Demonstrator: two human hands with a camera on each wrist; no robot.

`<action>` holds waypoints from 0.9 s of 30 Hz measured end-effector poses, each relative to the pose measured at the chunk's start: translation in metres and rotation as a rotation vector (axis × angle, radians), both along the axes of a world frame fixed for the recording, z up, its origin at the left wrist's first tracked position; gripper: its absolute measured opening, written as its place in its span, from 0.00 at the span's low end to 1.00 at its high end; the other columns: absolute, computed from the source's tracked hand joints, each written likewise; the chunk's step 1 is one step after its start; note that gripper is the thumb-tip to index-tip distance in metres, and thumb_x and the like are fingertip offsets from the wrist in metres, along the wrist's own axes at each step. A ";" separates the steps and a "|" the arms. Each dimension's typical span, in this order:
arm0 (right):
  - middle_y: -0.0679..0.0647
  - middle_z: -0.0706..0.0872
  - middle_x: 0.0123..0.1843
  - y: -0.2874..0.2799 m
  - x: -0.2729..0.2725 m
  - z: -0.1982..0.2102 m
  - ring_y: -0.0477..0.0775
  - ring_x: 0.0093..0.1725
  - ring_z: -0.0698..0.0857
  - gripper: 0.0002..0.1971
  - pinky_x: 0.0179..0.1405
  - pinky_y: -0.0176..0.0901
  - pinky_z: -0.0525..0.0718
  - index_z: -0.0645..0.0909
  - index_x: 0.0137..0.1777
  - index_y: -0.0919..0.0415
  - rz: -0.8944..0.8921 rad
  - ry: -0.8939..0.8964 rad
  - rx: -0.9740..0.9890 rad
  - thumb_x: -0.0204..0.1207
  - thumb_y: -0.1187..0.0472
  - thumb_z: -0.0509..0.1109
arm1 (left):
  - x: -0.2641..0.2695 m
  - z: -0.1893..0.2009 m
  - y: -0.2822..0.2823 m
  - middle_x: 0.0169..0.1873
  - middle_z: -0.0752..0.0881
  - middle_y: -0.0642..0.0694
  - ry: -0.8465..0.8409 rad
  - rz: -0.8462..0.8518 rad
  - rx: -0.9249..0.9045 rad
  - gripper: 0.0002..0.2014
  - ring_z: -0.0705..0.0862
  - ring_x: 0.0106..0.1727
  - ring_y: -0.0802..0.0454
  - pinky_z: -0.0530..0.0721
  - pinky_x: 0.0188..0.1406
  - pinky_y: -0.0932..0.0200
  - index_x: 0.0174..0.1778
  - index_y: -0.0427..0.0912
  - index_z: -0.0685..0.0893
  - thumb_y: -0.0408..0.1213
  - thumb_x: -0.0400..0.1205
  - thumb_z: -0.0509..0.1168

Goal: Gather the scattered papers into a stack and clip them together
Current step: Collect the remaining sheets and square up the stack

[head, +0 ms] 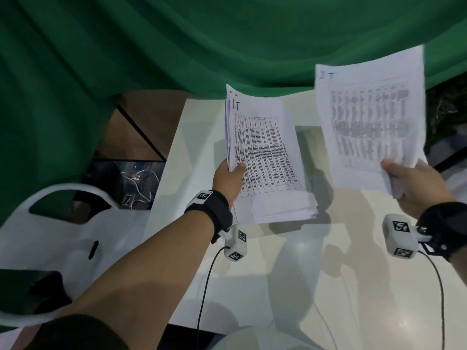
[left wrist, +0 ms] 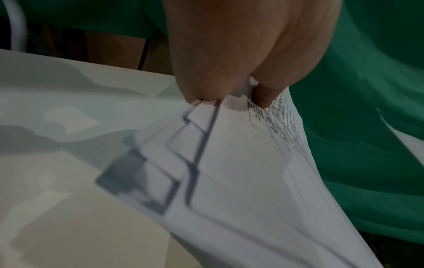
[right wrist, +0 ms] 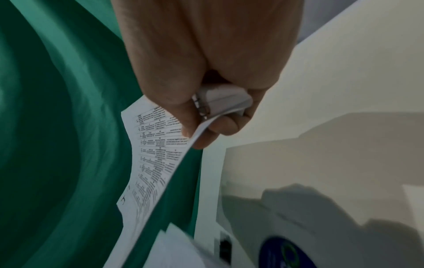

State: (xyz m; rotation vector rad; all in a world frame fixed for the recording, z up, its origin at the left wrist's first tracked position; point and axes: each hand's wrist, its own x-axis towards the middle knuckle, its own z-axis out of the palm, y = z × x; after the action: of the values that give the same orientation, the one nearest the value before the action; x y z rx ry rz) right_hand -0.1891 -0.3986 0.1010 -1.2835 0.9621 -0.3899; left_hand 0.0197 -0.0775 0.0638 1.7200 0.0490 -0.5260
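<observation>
My left hand (head: pixel 231 176) pinches a stack of printed papers (head: pixel 267 157) by its lower left edge, thumb on top, holding it tilted above the white table (head: pixel 278 274). In the left wrist view the fingers (left wrist: pixel 263 96) grip the stack (left wrist: pixel 241 172) from below. My right hand (head: pixel 409 180) holds a single printed sheet (head: pixel 371 117) raised at the right, apart from the stack; the sheet is blurred. The right wrist view shows the thumb (right wrist: pixel 183 116) pressing the sheet (right wrist: pixel 156 156) against the curled fingers, with its bottom edge bunched in the palm. No clip is visible.
A green cloth (head: pixel 177 41) hangs behind the table. A white plastic chair (head: pixel 63 223) stands at the left, with cables (head: pixel 139 180) on the floor beyond it. A blue round shape (right wrist: pixel 289 253) lies low in the right wrist view.
</observation>
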 end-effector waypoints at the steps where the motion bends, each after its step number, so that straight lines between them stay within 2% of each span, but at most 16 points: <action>1: 0.66 0.90 0.65 0.011 0.002 -0.002 0.65 0.60 0.91 0.25 0.59 0.56 0.90 0.82 0.74 0.71 0.058 0.013 0.014 0.80 0.61 0.79 | -0.001 0.001 -0.001 0.67 0.90 0.52 0.011 0.000 -0.003 0.20 0.88 0.69 0.51 0.82 0.78 0.46 0.77 0.45 0.83 0.43 0.88 0.67; 4: 0.66 0.92 0.65 0.047 0.010 -0.010 0.68 0.62 0.92 0.18 0.68 0.67 0.88 0.85 0.71 0.68 0.169 0.118 -0.010 0.84 0.62 0.76 | -0.007 0.003 -0.005 0.69 0.89 0.52 0.026 -0.006 -0.023 0.23 0.87 0.71 0.50 0.80 0.79 0.44 0.79 0.45 0.82 0.45 0.86 0.69; 7: 0.73 0.90 0.65 0.077 0.020 -0.019 0.69 0.58 0.92 0.21 0.65 0.66 0.88 0.80 0.71 0.69 0.259 0.185 0.030 0.83 0.60 0.78 | -0.015 0.006 -0.008 0.67 0.91 0.51 0.037 -0.025 -0.038 0.20 0.89 0.69 0.48 0.82 0.77 0.45 0.76 0.46 0.84 0.45 0.88 0.68; 9: 0.76 0.86 0.67 0.091 0.027 -0.024 0.65 0.52 0.89 0.24 0.55 0.61 0.86 0.77 0.71 0.69 0.302 0.214 0.052 0.82 0.58 0.79 | -0.020 0.015 -0.011 0.65 0.92 0.52 0.077 -0.046 -0.067 0.21 0.90 0.68 0.49 0.84 0.75 0.44 0.73 0.51 0.86 0.54 0.87 0.67; 10: 0.75 0.87 0.66 0.097 0.030 -0.025 0.64 0.50 0.88 0.24 0.52 0.60 0.86 0.76 0.71 0.68 0.329 0.231 0.038 0.81 0.58 0.80 | -0.022 0.020 -0.011 0.68 0.90 0.55 0.092 -0.055 -0.077 0.26 0.88 0.70 0.52 0.81 0.78 0.45 0.74 0.53 0.85 0.63 0.85 0.64; 12: 0.69 0.89 0.64 0.107 0.034 -0.025 0.65 0.55 0.91 0.26 0.56 0.60 0.89 0.75 0.71 0.64 0.385 0.247 0.001 0.80 0.57 0.81 | -0.023 0.030 -0.012 0.77 0.80 0.60 0.109 -0.077 -0.058 0.38 0.78 0.76 0.58 0.71 0.80 0.53 0.84 0.53 0.77 0.73 0.84 0.56; 14: 0.65 0.89 0.65 0.111 0.036 -0.023 0.67 0.61 0.91 0.29 0.64 0.65 0.90 0.73 0.72 0.61 0.429 0.255 -0.048 0.78 0.55 0.83 | -0.025 0.036 -0.010 0.74 0.79 0.60 0.059 -0.082 -0.007 0.37 0.76 0.74 0.58 0.70 0.76 0.57 0.85 0.51 0.75 0.71 0.85 0.58; 16: 0.62 0.89 0.63 0.110 0.036 -0.019 0.65 0.60 0.91 0.32 0.58 0.61 0.91 0.73 0.72 0.58 0.473 0.257 -0.084 0.75 0.51 0.85 | -0.024 0.034 -0.005 0.71 0.85 0.59 -0.010 -0.085 0.015 0.28 0.82 0.74 0.55 0.75 0.80 0.51 0.80 0.50 0.80 0.61 0.87 0.65; 18: 0.58 0.91 0.60 0.108 0.035 -0.011 0.60 0.58 0.92 0.34 0.50 0.51 0.88 0.74 0.72 0.57 0.504 0.238 -0.108 0.74 0.43 0.84 | -0.023 0.032 0.000 0.70 0.88 0.55 -0.002 -0.102 0.033 0.23 0.84 0.73 0.52 0.78 0.82 0.45 0.80 0.49 0.81 0.51 0.89 0.67; 20: 0.58 0.91 0.62 0.102 0.035 -0.006 0.59 0.59 0.91 0.35 0.54 0.51 0.86 0.75 0.73 0.57 0.471 0.207 -0.126 0.75 0.38 0.81 | -0.025 0.033 0.004 0.70 0.89 0.55 0.014 -0.153 0.040 0.24 0.85 0.73 0.53 0.78 0.81 0.44 0.80 0.50 0.80 0.51 0.88 0.67; 22: 0.59 0.91 0.67 0.093 0.034 -0.001 0.59 0.63 0.92 0.33 0.64 0.56 0.87 0.75 0.78 0.58 0.398 0.117 -0.043 0.79 0.43 0.78 | -0.030 0.039 0.005 0.68 0.90 0.56 0.008 -0.233 0.026 0.22 0.87 0.71 0.54 0.81 0.78 0.48 0.79 0.51 0.81 0.51 0.89 0.67; 24: 0.52 0.88 0.75 0.085 0.034 0.007 0.53 0.70 0.89 0.34 0.73 0.58 0.84 0.72 0.84 0.56 0.373 0.023 0.080 0.81 0.46 0.76 | -0.037 0.044 0.005 0.67 0.89 0.56 -0.012 -0.300 0.035 0.20 0.86 0.71 0.55 0.80 0.74 0.55 0.78 0.50 0.81 0.49 0.91 0.66; 26: 0.45 0.87 0.77 0.077 0.034 0.015 0.50 0.74 0.87 0.28 0.76 0.57 0.82 0.73 0.85 0.51 0.394 -0.036 0.118 0.87 0.50 0.72 | -0.044 0.047 0.004 0.70 0.86 0.56 -0.052 -0.356 0.057 0.21 0.84 0.73 0.56 0.78 0.74 0.57 0.80 0.50 0.79 0.50 0.91 0.65; 27: 0.46 0.89 0.75 0.075 0.034 0.019 0.52 0.74 0.88 0.24 0.75 0.59 0.82 0.75 0.83 0.52 0.388 -0.054 0.112 0.89 0.55 0.70 | -0.046 0.047 0.003 0.71 0.86 0.57 -0.067 -0.371 0.070 0.21 0.83 0.73 0.56 0.78 0.76 0.56 0.80 0.50 0.79 0.51 0.91 0.65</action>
State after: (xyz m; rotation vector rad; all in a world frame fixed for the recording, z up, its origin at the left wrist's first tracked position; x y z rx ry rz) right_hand -0.1548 -0.3237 0.1199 -1.3153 0.6597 -0.0672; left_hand -0.0267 -0.0743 0.1105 1.8240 -0.3083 -0.7446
